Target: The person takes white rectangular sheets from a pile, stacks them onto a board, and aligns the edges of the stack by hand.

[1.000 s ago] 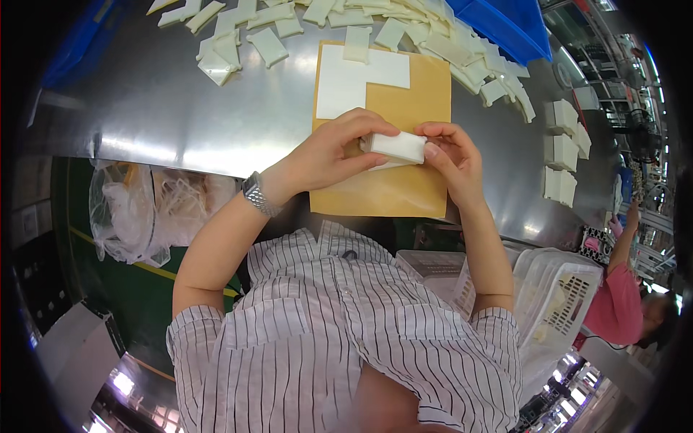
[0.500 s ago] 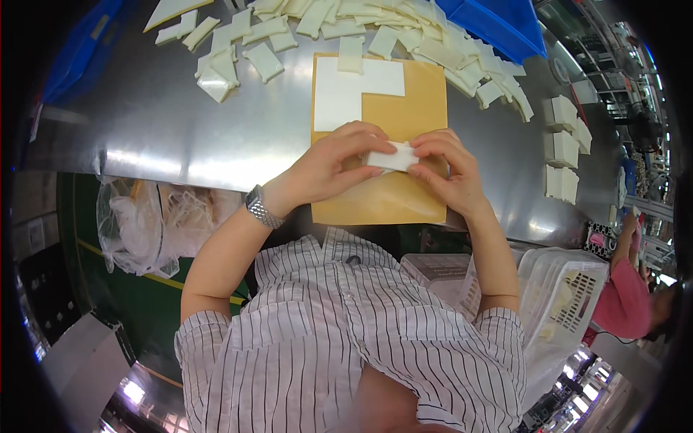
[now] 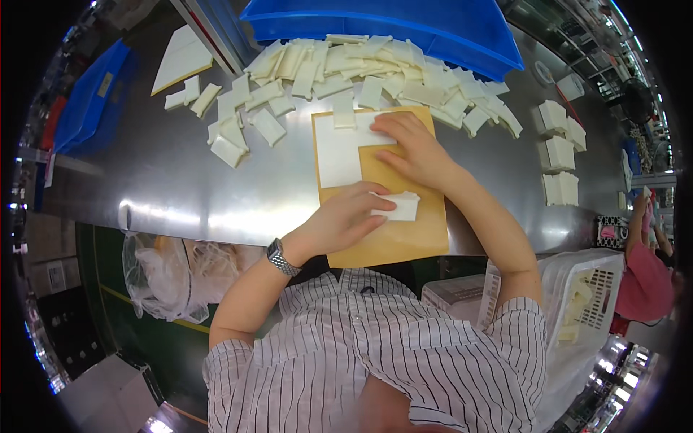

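Note:
In my left hand (image 3: 348,220) is a flat white rectangular plastic piece (image 3: 402,208), gripped by its left end just above a tan sheet (image 3: 390,242). On the upper part of that sheet lies an L-shaped white sheet (image 3: 338,162). My right hand (image 3: 419,148) reaches over the tan sheet, its fingertips on the right arm of the white sheet and its thumb spread away below them. That hand covers the white sheet's right end. A single cream plastic piece (image 3: 343,112) rests across the white sheet's upper edge.
A heap of cream plastic pieces (image 3: 361,61) spreads behind the sheets, before a large blue tray (image 3: 390,25). White stacked pieces (image 3: 559,153) stand at right. Another blue bin (image 3: 90,97) is at left. A white plastic basket (image 3: 588,289) stands near my right elbow; a person in pink (image 3: 642,281) is beyond.
My right hand has let go of the white plastic piece and moved up to the white sheet. My left hand keeps the piece. The whole view has shifted, showing more of the blue tray.

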### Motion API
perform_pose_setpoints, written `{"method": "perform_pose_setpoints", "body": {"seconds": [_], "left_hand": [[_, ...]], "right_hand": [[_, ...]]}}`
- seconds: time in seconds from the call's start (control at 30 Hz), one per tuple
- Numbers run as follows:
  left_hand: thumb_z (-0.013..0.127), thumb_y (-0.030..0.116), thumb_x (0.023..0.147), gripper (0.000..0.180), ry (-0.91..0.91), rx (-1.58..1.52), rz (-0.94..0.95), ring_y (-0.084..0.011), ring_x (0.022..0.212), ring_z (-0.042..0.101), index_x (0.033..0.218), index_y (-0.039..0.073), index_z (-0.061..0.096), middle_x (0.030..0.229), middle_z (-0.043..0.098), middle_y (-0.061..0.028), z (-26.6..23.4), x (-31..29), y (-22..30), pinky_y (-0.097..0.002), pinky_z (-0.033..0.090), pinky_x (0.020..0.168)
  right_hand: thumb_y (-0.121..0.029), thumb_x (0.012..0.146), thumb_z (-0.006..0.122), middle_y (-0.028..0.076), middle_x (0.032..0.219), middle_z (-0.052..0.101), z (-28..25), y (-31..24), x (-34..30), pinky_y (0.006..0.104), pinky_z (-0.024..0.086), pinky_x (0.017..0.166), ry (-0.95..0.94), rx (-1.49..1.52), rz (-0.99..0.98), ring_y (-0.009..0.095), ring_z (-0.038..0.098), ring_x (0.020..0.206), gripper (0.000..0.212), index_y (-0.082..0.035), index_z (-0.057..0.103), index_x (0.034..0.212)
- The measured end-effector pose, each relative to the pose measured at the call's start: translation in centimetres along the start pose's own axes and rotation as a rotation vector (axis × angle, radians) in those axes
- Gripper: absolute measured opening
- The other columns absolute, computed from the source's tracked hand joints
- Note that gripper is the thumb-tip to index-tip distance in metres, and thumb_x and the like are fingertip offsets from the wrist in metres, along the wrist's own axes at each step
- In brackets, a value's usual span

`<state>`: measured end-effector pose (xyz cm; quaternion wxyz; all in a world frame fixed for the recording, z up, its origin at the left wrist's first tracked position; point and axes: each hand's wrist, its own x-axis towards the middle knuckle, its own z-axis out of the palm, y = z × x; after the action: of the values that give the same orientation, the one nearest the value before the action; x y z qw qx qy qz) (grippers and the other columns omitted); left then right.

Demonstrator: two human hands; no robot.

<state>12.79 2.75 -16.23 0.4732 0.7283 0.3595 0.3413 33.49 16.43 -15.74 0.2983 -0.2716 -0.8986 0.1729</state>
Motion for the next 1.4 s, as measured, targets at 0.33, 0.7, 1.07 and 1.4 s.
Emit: {"method": "perform_pose_setpoints", "body": {"seconds": [0.33,0.7,1.07,1.4], "left_hand": [[0.065,0.015,0.098,0.027,0.103,0.017,0.057,-0.0342,0.123,0.058,0.123,0.008,0.066,0.136,0.057,-0.0147,-0.2,0.3,0.5,-0.0399,0.048,0.105],[0.059,-0.008,0.08,0.039,-0.005,1.129,0.405,-0.0309,0.142,0.046,0.115,0.009,0.063,0.134,0.064,-0.0071,-13.4,10.5,-4.1,-0.05,0.037,0.116],[0.065,-0.003,0.081,0.032,-0.039,0.976,0.189,-0.0291,0.13,0.054,0.111,0.008,0.064,0.124,0.066,-0.009,-14.1,10.3,-3.7,-0.0421,0.044,0.109],[0.063,-0.004,0.081,0.038,-0.167,1.12,0.26,-0.0278,0.135,0.051,0.117,0.009,0.062,0.127,0.065,-0.0097,-13.3,11.9,-4.0,-0.0488,0.037,0.117]], "right_hand": [[-0.015,0.108,0.048,0.013,0.106,0.071,-0.7,5.9,1.9,0.0326,0.056,0.073,0.493,0.399,0.475,0.021,0.07,0.086,0.023,-0.005,0.059,0.125],[-0.041,0.11,0.042,0.021,0.106,0.072,-4.8,-1.5,-8.8,0.0331,0.056,0.062,0.487,1.065,0.67,0.023,0.071,0.077,0.043,-0.005,0.051,0.13],[-0.007,0.104,0.057,0.024,0.121,0.069,-2.9,-5.5,-10.8,0.0298,0.059,0.075,0.575,0.953,0.831,0.023,0.074,0.095,0.062,-0.007,0.027,0.157],[-0.014,0.106,0.055,0.018,0.119,0.07,-1.4,-4.9,-11.2,0.0258,0.054,0.076,0.444,0.89,0.9,0.016,0.069,0.095,0.064,-0.006,0.022,0.161]]}}
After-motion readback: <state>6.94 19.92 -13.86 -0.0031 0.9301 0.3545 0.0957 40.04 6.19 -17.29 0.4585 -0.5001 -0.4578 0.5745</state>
